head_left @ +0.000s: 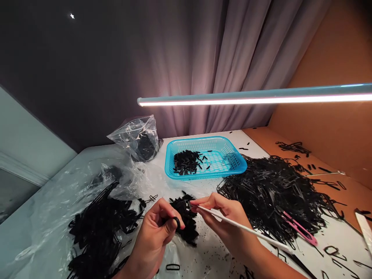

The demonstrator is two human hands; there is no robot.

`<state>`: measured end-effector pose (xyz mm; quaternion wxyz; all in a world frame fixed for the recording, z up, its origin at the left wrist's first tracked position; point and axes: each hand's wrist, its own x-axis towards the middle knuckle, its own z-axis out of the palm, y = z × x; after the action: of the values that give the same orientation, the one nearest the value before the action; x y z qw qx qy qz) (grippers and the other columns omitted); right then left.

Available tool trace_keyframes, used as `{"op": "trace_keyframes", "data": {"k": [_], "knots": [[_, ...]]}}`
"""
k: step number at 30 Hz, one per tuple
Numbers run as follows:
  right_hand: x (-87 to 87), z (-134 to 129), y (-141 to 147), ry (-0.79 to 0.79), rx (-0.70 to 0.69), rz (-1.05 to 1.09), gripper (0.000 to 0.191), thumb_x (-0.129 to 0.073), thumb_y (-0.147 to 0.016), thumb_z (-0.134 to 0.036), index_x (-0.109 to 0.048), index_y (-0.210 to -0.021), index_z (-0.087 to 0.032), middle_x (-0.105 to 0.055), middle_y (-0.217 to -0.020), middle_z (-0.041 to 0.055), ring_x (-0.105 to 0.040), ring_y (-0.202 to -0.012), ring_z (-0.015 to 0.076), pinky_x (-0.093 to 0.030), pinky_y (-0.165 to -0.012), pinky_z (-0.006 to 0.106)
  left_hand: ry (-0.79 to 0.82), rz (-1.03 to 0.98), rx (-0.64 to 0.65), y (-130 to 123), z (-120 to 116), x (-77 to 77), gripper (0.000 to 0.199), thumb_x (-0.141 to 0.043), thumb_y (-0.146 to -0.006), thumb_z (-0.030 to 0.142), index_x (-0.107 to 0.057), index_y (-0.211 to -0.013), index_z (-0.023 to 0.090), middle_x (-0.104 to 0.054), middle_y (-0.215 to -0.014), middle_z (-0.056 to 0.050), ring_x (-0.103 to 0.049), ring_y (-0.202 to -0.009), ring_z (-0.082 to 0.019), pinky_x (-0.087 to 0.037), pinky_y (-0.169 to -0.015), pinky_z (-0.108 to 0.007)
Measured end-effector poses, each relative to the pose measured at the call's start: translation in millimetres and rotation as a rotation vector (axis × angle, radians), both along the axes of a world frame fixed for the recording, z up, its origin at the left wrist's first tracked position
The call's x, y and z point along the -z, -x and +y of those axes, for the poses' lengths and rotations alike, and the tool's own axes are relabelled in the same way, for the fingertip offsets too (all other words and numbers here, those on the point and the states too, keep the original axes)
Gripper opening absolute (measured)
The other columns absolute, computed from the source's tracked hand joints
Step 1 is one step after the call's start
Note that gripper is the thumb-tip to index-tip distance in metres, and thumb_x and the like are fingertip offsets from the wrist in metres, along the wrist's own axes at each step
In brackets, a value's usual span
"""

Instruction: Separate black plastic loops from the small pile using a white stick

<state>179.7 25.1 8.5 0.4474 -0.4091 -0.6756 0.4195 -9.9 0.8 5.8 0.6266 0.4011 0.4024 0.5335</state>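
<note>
Black loop (176, 223) in left grip (159, 221); white stick (247, 228) in right grip (225, 213).
Loop found at six o'clock, thumb and fingers pinched together on it; judged light, pliable, possibly slippery, best taken by its edge. Stick slants towards four o'clock, fingers clamped near its front end; judged light and stiff, soundly held there. Black pieces (188, 231) lie between the grips; basket (209, 175) at twelve o'clock from them.
</note>
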Motion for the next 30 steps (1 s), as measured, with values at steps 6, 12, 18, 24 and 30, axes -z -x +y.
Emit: {"op": "trace_keyframes", "data": {"k": [6, 12, 18, 24, 30], "knots": [[0.7, -9, 7, -0.137, -0.091, -0.021, 0.010, -0.062, -0.085, -0.023, -0.060, -0.076, -0.018, -0.068, -0.081, 0.0006, -0.062, -0.073, 0.0115, -0.046, -0.068, 0.022, -0.010, 0.016, 0.030, -1, 1, 2.9, 0.019, -0.067, -0.081, 0.030, -0.050, -0.079, 0.021, -0.057, -0.072, 0.002, -0.032, -0.055, -0.006, -0.017, -0.045, -0.020], [2.4, 11, -11, -0.057, 0.027, -0.425, 0.016, -0.052, -0.089, -0.030, -0.053, -0.078, -0.019, -0.046, -0.052, -0.0036, -0.037, -0.048, 0.0108, -0.026, -0.046, 0.022, 0.102, 0.077, 0.027, 1, 1, -4.8, 0.020, -0.070, -0.078, 0.029, -0.067, -0.095, 0.020, -0.056, -0.079, 0.001, -0.023, -0.048, 0.000, -0.016, -0.046, -0.021], [17.2, 22, -16, -0.095, -0.171, -0.542, 0.010, -0.057, -0.077, -0.007, -0.056, -0.075, -0.017, -0.060, -0.084, 0.0014, -0.055, -0.078, 0.0135, -0.039, -0.068, 0.023, 0.078, 0.205, 0.080, 6, 5, -3.6, 0.014, -0.064, -0.082, 0.029, -0.060, -0.082, 0.016, -0.062, -0.083, -0.001, -0.023, -0.047, -0.001, -0.017, -0.047, -0.023], [28.8, 25, -1, -0.088, -0.203, -0.607, 0.008, -0.059, -0.080, -0.009, -0.061, -0.074, -0.015, -0.065, -0.081, 0.0050, -0.058, -0.082, 0.0222, -0.038, -0.074, 0.033, 0.110, 0.246, -0.005, 8, 5, 0.0, 0.012, -0.049, -0.091, 0.034, -0.047, -0.095, 0.023, -0.045, -0.058, 0.008, -0.019, -0.047, -0.005, -0.012, -0.044, -0.022], [17.9, 19, -6, -0.032, -0.099, -0.461, 0.006, -0.057, -0.084, -0.014, -0.059, -0.079, -0.017, -0.069, -0.090, 0.0021, -0.062, -0.079, 0.0165, -0.043, -0.071, 0.028, 0.238, 0.235, -0.020, 3, 5, -8.4, 0.014, -0.044, -0.088, 0.021, -0.054, -0.098, 0.020, -0.046, -0.071, 0.003, -0.035, -0.057, -0.006, -0.014, -0.046, -0.018]]}}
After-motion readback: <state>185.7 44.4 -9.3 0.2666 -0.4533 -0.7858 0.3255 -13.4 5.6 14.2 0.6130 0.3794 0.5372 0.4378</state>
